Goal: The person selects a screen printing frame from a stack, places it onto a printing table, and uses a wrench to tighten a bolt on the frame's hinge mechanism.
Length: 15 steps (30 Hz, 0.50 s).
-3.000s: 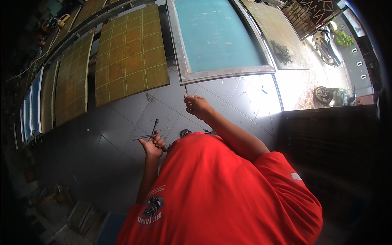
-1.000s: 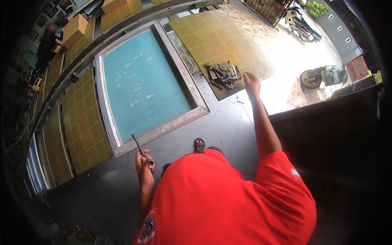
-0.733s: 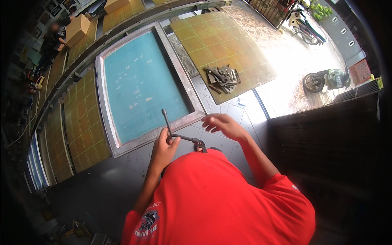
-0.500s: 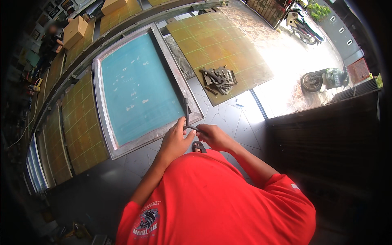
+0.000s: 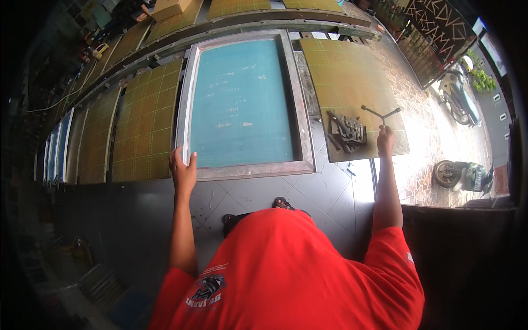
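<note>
The person in the red shirt has both arms stretched out over the work surface. The right hand [image 5: 385, 137] is closed around the stem of a three-armed metal wrench [image 5: 379, 114]. The tool is Y-shaped: its stem runs back toward the person into the fist, and two thin arms fork away from the person, one to the left and one to the right. It is bare grey steel, slim and round in section.

Taking the framed screen [image 5: 242, 104] as the landmark: it is a long rectangle with a dull grey metal frame and a flat, matte teal mesh, its long axis running away from the person. The left hand [image 5: 183, 168] rests on the frame's near left corner, fingers spread flat and open, gripping nothing. The wrench and right hand are well to the right of the screen, over a yellow-green gridded mat [image 5: 352, 82]. A heap of dark metal tools [image 5: 345, 129] lies on that mat, between the screen's right edge and the right hand. Another gridded mat [image 5: 146, 124] lies just left of the screen.
</note>
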Each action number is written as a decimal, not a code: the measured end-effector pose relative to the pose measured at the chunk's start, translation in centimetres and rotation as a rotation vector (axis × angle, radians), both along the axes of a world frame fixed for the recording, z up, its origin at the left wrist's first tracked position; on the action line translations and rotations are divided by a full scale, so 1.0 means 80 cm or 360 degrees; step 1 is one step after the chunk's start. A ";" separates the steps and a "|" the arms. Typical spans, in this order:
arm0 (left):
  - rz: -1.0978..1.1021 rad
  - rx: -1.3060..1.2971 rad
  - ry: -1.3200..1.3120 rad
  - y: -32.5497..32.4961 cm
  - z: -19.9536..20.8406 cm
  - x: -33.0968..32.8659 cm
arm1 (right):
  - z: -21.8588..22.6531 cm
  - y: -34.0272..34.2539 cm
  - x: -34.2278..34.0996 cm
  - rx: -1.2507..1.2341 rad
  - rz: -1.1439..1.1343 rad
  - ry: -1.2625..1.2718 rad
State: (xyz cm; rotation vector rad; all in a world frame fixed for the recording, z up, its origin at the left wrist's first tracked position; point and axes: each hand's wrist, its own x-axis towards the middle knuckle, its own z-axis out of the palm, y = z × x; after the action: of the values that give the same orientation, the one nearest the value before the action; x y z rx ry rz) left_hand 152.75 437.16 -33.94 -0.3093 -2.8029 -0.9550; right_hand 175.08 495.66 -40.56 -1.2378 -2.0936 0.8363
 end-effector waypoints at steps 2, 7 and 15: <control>0.0225 -0.0039 -0.0060 -0.049 -0.029 -0.025 | -0.016 0.005 -0.009 0.0077 -0.0098 -0.0104; 0.0249 0.0058 -0.0406 -0.090 -0.079 -0.055 | -0.008 -0.029 -0.023 0.0711 -0.0266 -0.0522; 0.0303 0.0015 -0.0491 -0.079 -0.093 -0.092 | 0.055 -0.256 -0.073 0.0226 0.0828 0.0022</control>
State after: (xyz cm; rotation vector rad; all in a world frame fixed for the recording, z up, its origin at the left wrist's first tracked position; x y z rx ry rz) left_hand 145.40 430.84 -41.42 0.1175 -3.0280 -1.0490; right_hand 169.27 475.15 -36.13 -0.6129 -2.4551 0.8845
